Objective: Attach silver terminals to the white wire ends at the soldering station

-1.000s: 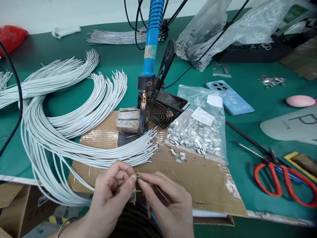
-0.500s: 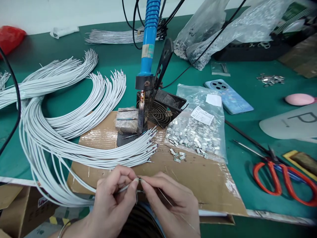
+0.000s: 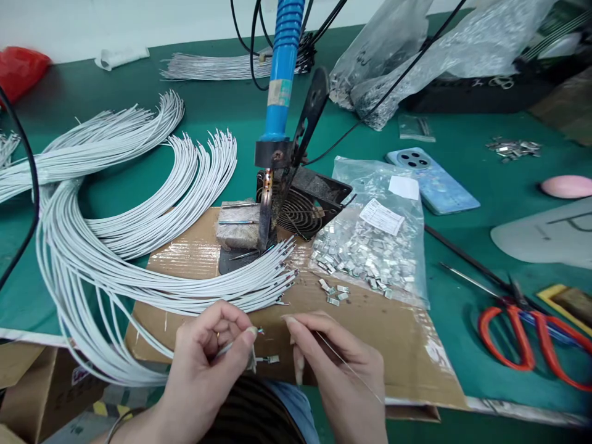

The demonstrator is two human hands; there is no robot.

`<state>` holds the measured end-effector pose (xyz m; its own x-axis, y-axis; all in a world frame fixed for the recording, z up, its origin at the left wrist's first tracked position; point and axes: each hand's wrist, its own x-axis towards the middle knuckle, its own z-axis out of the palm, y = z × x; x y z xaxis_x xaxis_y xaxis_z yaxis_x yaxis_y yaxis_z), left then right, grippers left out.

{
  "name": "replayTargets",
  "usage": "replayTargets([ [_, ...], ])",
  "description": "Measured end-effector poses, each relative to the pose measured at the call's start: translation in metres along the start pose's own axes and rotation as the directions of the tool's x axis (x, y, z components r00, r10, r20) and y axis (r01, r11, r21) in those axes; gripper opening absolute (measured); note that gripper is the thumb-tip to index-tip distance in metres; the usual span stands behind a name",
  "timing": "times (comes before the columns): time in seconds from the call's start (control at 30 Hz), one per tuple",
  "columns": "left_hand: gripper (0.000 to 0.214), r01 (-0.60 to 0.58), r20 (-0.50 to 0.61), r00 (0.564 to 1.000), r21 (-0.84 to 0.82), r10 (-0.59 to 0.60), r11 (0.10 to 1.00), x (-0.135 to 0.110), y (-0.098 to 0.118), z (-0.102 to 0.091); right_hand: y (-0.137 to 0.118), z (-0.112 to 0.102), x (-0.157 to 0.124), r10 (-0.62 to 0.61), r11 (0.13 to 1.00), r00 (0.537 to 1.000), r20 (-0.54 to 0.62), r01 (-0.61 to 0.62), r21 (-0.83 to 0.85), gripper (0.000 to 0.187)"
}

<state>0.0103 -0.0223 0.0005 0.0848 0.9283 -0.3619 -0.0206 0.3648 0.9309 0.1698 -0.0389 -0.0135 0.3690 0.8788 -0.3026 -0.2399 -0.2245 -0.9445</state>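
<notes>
My left hand point(image 3: 210, 364) pinches the stripped end of a white wire point(image 3: 226, 350) between thumb and forefinger, low over the cardboard sheet point(image 3: 379, 333). A second wire tip carrying a small metal terminal point(image 3: 272, 359) hangs just below those fingers. My right hand point(image 3: 337, 364) is a few centimetres to the right, fingers curled, with a thin strand of solder wire point(image 3: 346, 367) running across it. Several loose terminals point(image 3: 335, 293) lie on the cardboard above the right hand. A fan of white wires point(image 3: 185, 290) ends just above both hands.
A blue-handled soldering iron point(image 3: 282, 80) stands in its holder by a small fan point(image 3: 300, 209). A clear bag of terminals point(image 3: 374, 246), a phone point(image 3: 432, 182), red-handled scissors point(image 3: 527, 333), more wire bundles point(image 3: 92, 148) and plastic bags point(image 3: 416, 55) lie on the green table.
The right hand has pulled away to the right from the left hand's fingertips; the two were pinched together on the wire end before. The left hand keeps its grip.
</notes>
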Motion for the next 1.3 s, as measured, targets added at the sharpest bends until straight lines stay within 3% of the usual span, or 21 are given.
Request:
replayTargets([
  [0.1,0.024,0.009,-0.007,1.000,-0.011,-0.010,1.000,0.001,0.000,-0.001,-0.001,0.005,-0.003,-0.018,0.999,0.999,0.031,0.017,0.031,0.013],
  [0.27,0.027,0.024,0.008,1.000,0.000,-0.024,1.000,0.003,-0.002,-0.004,-0.002,0.008,-0.005,0.048,0.994,0.996,0.070,-0.055,0.093,0.008],
  [0.5,0.025,0.025,0.017,1.000,-0.015,-0.024,1.000,0.005,-0.002,-0.003,0.000,0.006,-0.002,-0.079,0.997,0.979,0.186,0.078,0.012,0.015],
  [0.77,0.022,0.013,-0.002,1.000,-0.002,-0.013,1.000,0.009,-0.004,-0.003,0.002,0.007,-0.001,-0.079,0.997,0.979,0.187,0.075,0.028,0.017],
  [0.87,0.022,0.014,0.005,1.000,-0.005,-0.014,1.000,0.009,-0.004,-0.003,0.006,0.005,0.000,-0.170,0.984,0.965,0.199,0.176,-0.014,0.019],
  [0.97,0.022,0.019,0.013,1.000,-0.009,-0.019,1.000,0.010,-0.003,-0.002,0.012,0.000,0.000,-0.394,0.895,0.896,0.205,0.425,-0.135,0.028],
  [1.03,0.021,0.015,0.005,1.000,-0.008,-0.015,1.000,0.010,-0.004,-0.002,0.015,-0.003,-0.001,-0.569,0.756,0.790,0.226,0.611,-0.232,0.037],
  [1.1,0.022,0.015,-0.003,1.000,-0.002,-0.015,1.000,0.010,-0.006,-0.002,0.017,-0.006,-0.001,-0.661,0.641,0.711,0.240,0.701,-0.311,0.041],
  [1.17,0.022,0.020,-0.006,1.000,0.005,-0.020,1.000,0.010,-0.007,-0.003,0.019,-0.006,-0.002,-0.647,0.655,0.731,0.216,0.678,-0.335,0.037],
  [1.3,0.022,0.018,-0.018,1.000,0.018,-0.017,1.000,0.009,-0.007,-0.003,0.019,-0.002,-0.004,-0.493,0.828,0.854,0.168,0.519,-0.213,0.028],
])
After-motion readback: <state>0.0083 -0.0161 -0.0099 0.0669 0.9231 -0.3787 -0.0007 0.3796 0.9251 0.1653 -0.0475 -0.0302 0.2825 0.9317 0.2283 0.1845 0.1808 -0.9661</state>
